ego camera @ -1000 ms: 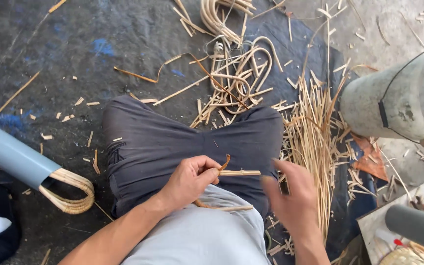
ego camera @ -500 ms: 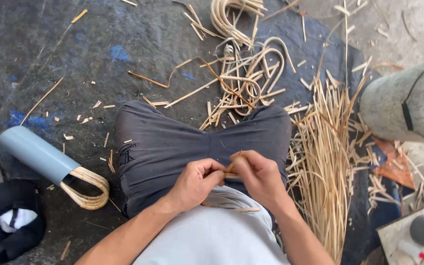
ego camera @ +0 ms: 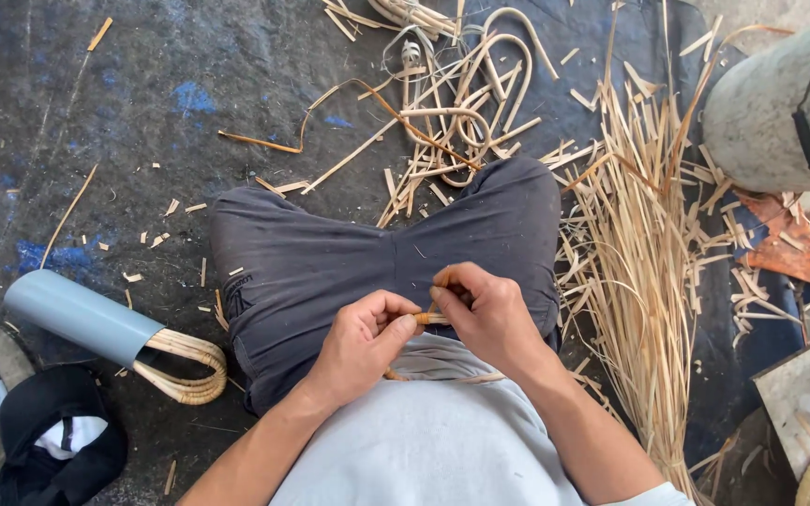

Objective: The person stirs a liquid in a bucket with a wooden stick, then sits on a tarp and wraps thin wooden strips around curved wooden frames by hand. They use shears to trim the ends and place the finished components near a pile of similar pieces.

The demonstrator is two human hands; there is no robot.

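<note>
— What were the hands doing, closest to the camera?

— Both were drawn together over the lap. The left hand [ego camera: 360,339] was curled, thumb and fingers pinching one end of a short rattan strip [ego camera: 431,318]. The right hand [ego camera: 491,313] was closed over the other end, fingers folded round it, so the strip sat between the two hands just above the dark trousers [ego camera: 330,262]. A curved length of cane [ego camera: 442,378] lay under the wrists, against the pale shirt [ego camera: 424,440].

— What looked risky?

— The strip was thin and held at both ends. Bent too sharply, I judged it could splinter or snap, and a split edge could cut a fingertip. The grip was tight and the piece short, so a slip might have flicked it into the litter.

— And farther out?

— Beside the left knee lay a grey pipe [ego camera: 82,317] with looped cane [ego camera: 180,365] sticking out of its end. To the right, a thick spread of straw-coloured slivers [ego camera: 649,281] covered the dark ground sheet [ego camera: 142,103]. Beyond the knees sat a tangle of bent cane hoops [ego camera: 461,103]. At the far right stood a grey metal drum [ego camera: 780,112]. A dropped strip would have been hard to pick out among those slivers.
</note>
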